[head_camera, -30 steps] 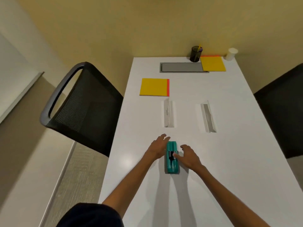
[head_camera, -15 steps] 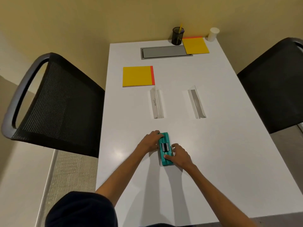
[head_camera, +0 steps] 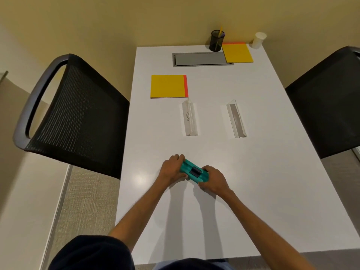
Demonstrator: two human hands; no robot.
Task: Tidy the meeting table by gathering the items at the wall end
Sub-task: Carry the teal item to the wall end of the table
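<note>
A teal tray (head_camera: 190, 168) with a dark object in its middle lies slanted near the front of the white table (head_camera: 253, 172). My left hand (head_camera: 172, 169) grips its far left end and my right hand (head_camera: 213, 181) grips its near right end. Further up lie two clear name stands, one with writing (head_camera: 189, 119) and one blank (head_camera: 236, 118). A yellow notepad (head_camera: 168, 86) sits left of centre. At the wall end stand a black pen cup (head_camera: 216, 40), a second yellow notepad (head_camera: 237, 53) and a white paper cup (head_camera: 259, 40).
A grey cable hatch (head_camera: 200, 59) is set into the table near the wall. A black mesh chair (head_camera: 78, 114) stands at the table's left side and another black chair (head_camera: 327, 102) at the right.
The teal tray has turned from lengthwise to slanted between my hands, and both hands have closed round its ends. The camera has come closer over the table.
</note>
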